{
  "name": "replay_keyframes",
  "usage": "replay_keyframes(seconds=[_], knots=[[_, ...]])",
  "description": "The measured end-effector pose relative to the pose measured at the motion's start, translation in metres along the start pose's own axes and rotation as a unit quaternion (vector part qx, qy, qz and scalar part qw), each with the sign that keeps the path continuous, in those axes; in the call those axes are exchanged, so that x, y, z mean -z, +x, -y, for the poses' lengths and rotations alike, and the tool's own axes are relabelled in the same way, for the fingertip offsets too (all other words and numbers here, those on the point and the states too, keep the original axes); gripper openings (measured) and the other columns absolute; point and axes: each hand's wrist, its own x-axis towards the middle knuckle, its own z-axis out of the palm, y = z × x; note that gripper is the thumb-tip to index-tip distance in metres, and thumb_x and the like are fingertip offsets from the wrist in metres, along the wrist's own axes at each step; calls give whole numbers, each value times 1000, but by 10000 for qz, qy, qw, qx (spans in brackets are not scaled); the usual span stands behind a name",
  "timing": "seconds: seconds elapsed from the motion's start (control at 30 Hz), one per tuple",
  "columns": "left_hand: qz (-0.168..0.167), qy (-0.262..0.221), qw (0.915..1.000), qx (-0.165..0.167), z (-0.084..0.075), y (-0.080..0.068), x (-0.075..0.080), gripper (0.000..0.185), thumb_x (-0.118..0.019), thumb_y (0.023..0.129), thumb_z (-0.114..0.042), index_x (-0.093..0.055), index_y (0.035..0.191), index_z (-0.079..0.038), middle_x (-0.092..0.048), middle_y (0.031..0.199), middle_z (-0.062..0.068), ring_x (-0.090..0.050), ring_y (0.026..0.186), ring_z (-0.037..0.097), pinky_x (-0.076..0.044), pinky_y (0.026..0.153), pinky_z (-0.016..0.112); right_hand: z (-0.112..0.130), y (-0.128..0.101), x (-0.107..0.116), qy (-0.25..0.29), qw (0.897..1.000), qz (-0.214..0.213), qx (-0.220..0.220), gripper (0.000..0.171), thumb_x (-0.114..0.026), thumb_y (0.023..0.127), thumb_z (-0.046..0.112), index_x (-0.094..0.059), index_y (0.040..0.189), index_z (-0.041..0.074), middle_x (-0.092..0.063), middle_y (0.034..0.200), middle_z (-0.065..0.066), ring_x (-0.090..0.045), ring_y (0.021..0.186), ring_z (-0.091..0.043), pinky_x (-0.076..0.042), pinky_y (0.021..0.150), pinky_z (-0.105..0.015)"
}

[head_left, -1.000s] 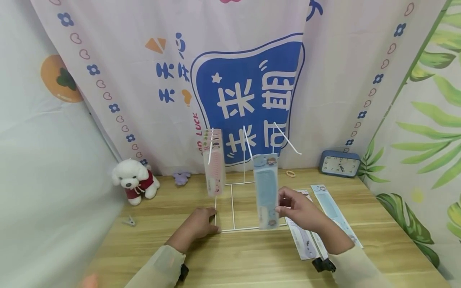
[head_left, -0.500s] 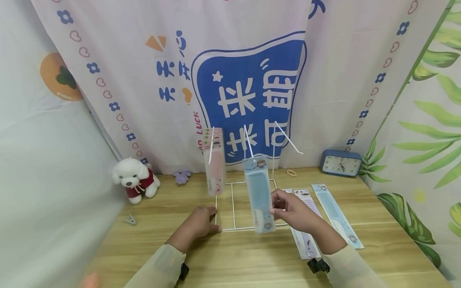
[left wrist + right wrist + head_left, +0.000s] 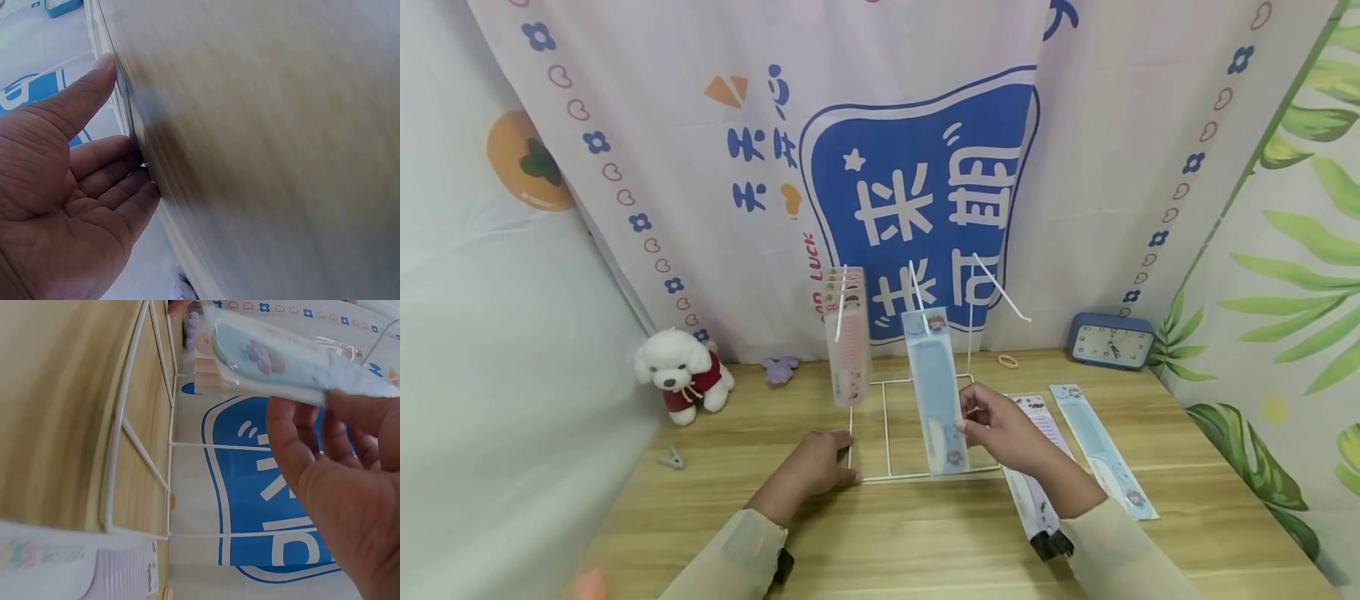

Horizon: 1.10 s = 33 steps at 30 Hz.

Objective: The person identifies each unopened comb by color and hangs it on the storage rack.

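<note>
Worktop (image 3: 925,542) of pale wood carries our white wire display rack (image 3: 917,392), its base flat on the boards. On the rack's left hook hangs a bunch of pink packaged combs (image 3: 847,342). At the middle hook our right hand (image 3: 1000,429) pinches the light blue comb in its clear plastic packet (image 3: 934,392), held upright above the base. Our left hand (image 3: 816,467) rests with relaxed fingers at the base's front left corner.
</note>
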Motion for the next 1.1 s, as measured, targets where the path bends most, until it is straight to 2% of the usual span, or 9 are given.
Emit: replay_keyframes(seconds=[0.17,0.4,0.47,0.8,0.97,1.1], knots=[[-6,-47,10000,-1,2,1,-1,72,-91,91,-32,-64,150,-1,-58,161,15,-52,151,42,-44,126,56,1,29,-3,206,9978,-596,-221,13,-63,110,5,-58,122,4,-61,116,-14,-70,101,-21,-68,90,-55],[-18,-91,9999,-61,4,1,-2,72,-91,91,-31,-64,150,0,-59,161,15,-51,152,43,-43,127,56,4,67,-5,378,9928,-1086,-340,20,-60,110,3,-58,129,1,-61,118,-16,-69,102,-27,-68,85,-43],[-2,-106,9999,-72,4,1,-2,72,-91,91,-31,-64,150,0,-58,161,15,-52,152,42,-43,127,56,4,74,-6,381,9917,-1174,-348,21,-59,110,2,-57,130,0,-60,119,-17,-69,104,-29,-68,87,-45],[-17,-51,10000,32,1,-1,1,72,-91,91,-31,-64,150,0,-59,161,14,-52,151,44,-43,127,57,-6,101,-6,366,9925,-1144,-229,18,-59,110,1,-58,128,-2,-64,119,-20,-69,108,-32,-65,98,-57],[-13,-54,10000,74,1,-1,1,72,-91,91,-32,-64,150,-1,-58,162,14,-52,151,43,-43,127,57,-18,116,-2,251,9945,-1020,1,16,-59,110,-1,-59,124,-6,-67,115,-22,-69,108,-33,-66,98,-53],[-10,-50,10000,55,0,-1,1,71,-91,91,-31,-64,150,-1,-59,161,15,-53,151,43,-44,127,56,-20,125,0,-56,9945,-1044,86,12,-61,108,-2,-62,120,-7,-70,111,-23,-69,104,-32,-67,94,-50]])
